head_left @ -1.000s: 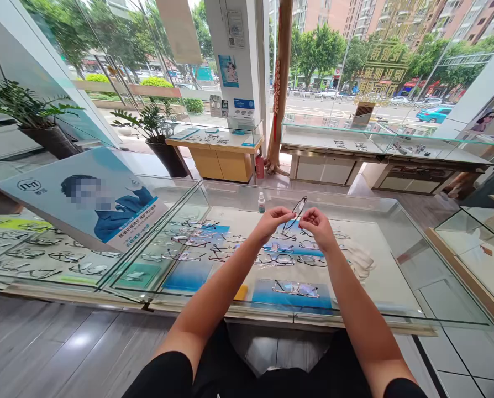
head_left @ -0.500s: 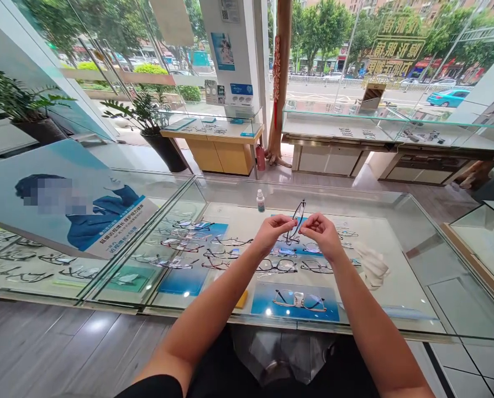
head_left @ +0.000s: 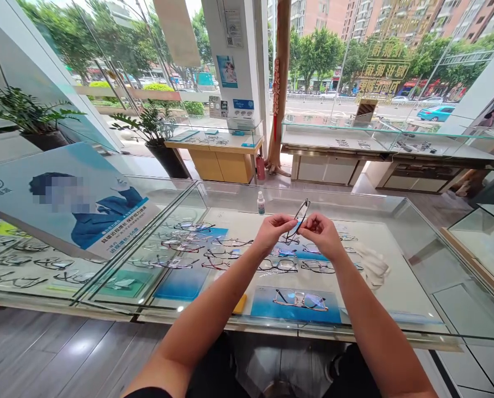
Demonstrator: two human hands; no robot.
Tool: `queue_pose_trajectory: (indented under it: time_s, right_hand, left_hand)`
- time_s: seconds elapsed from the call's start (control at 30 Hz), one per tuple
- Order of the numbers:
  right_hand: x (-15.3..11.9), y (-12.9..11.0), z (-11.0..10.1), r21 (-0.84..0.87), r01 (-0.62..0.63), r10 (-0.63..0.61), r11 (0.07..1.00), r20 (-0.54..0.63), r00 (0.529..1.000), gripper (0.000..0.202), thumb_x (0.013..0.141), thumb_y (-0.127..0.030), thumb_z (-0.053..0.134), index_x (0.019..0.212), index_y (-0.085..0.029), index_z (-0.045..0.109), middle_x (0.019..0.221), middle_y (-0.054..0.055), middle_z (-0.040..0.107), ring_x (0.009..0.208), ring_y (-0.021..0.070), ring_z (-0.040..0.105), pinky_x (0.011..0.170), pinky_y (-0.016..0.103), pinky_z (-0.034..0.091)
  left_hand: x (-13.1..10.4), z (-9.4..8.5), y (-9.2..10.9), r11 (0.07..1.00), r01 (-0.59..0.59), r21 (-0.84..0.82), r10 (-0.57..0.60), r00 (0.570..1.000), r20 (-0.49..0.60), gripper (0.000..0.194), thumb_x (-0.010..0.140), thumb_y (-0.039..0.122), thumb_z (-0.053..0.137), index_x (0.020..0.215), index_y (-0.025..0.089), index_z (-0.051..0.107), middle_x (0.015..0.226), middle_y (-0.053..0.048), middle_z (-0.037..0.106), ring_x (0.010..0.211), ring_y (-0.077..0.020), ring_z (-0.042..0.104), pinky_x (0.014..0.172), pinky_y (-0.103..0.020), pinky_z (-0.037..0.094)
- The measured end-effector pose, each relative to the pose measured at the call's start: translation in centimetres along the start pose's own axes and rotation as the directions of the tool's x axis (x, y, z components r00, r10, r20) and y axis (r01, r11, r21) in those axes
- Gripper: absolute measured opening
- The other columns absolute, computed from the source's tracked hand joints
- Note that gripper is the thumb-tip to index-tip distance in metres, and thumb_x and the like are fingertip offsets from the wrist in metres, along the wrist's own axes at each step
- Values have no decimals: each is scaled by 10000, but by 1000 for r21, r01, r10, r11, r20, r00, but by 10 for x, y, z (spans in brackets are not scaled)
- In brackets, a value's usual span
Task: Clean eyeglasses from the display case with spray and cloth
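Since ½ sec ago, your dark-rimmed eyeglasses (head_left: 303,211) lean a touch more; they're up over the glass showcase (head_left: 400,237), so handling looks ongoing. L hand (head_left: 274,229) thumb + fingertips pinch the rim; R hand (head_left: 322,231) pinches it too. At showcase (in/on, can't tell): white btl (head_left: 261,203) far side, spec rows (head_left: 278,266) mid, pale gloves (head_left: 374,266) rt. Beyond it: potted plant (head_left: 164,157), windows (head_left: 321,61).

eyeglasses (head_left: 302,213): tilted further than half a second ago. left hand (head_left: 274,228), right hand (head_left: 320,231): lower in view than at first.
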State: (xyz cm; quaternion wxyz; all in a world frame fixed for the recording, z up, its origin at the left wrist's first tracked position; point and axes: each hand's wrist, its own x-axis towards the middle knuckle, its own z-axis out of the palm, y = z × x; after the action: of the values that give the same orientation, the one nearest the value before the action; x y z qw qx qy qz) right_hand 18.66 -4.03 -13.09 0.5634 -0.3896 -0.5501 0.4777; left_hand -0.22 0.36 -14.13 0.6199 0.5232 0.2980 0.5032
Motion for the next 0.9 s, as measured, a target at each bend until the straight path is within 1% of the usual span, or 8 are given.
queue_pose_trajectory:
  time_s: [0.13, 0.3, 0.47, 0.73, 0.9]
  right_hand:
    - [-1, -2, 1, -36, 34, -33, 999, 11, 999, 437, 742, -421, 954, 804, -259, 552, 809, 4, 741, 758, 190, 674, 745, 359, 550]
    - [-1, -5, -1, -45, 42, -41, 998, 19, 999, 409, 752, -397, 941, 831, -261, 564, 834, -3, 725, 785, 192, 666, 771, 363, 538]
    - [0, -5, -1, -94, 51, -48, 994, 35, 998, 371, 743, -354, 917, 826, -255, 569, 819, -9, 673, 782, 189, 620, 765, 359, 514]
    - [3, 4, 0, -135, 80, -82, 988, -13, 997, 306, 769, -337, 834, 795, -245, 543, 763, -36, 572, 722, 163, 538, 714, 328, 464]
    - [3, 6, 1, -146, 94, -99, 985, -29, 995, 299, 787, -347, 822, 807, -250, 539, 762, -31, 612, 724, 171, 561, 727, 337, 479]
  left_hand:
    - [0, 1, 2, 1000, -13, 18, 13, 1000, 1, 373, 655, 469, 1006, 779, 179, 808, 835, -36, 761, 804, -165, 640, 823, -329, 506]
    - [1, 0, 2, 999, -11, 34, 10, 1000, 20, 353, 668, 464, 998, 791, 185, 820, 850, -43, 773, 834, -178, 653, 836, -330, 512]
    - [2, -2, 0, 997, -26, 74, 23, 999, 37, 346, 692, 475, 985, 792, 187, 823, 863, -50, 782, 841, -185, 662, 853, -340, 519]
    - [4, -3, -8, 994, -38, 100, 35, 999, 24, 384, 660, 500, 994, 794, 183, 821, 874, -57, 783, 837, -188, 660, 821, -334, 521]
    - [5, -3, -11, 996, -48, 78, 47, 999, 6, 381, 660, 480, 997, 807, 180, 814, 911, -63, 789, 875, -194, 674, 863, -348, 539]
